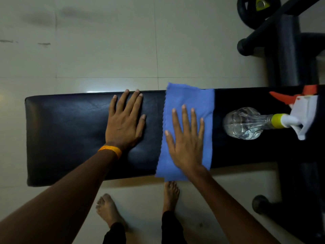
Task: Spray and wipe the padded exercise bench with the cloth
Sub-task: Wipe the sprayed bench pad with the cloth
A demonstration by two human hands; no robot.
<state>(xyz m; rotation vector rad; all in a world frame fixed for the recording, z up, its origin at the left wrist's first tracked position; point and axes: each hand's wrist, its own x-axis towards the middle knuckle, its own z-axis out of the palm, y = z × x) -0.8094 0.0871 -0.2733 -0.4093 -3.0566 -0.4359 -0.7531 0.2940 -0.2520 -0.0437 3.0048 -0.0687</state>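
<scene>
The black padded bench runs left to right across the view. A folded blue cloth lies across its middle, from the far edge to the near edge. My right hand presses flat on the cloth, fingers spread. Just left of the cloth, my left hand rests flat on the bare pad with fingers apart; an orange band is on its wrist. A clear spray bottle with a yellow collar, white head and red trigger lies on its side on the bench, right of the cloth and untouched.
Pale floor tiles lie beyond the bench. The black metal frame of gym equipment and a weight plate stand at the right. My bare feet are on the floor below the bench's near edge.
</scene>
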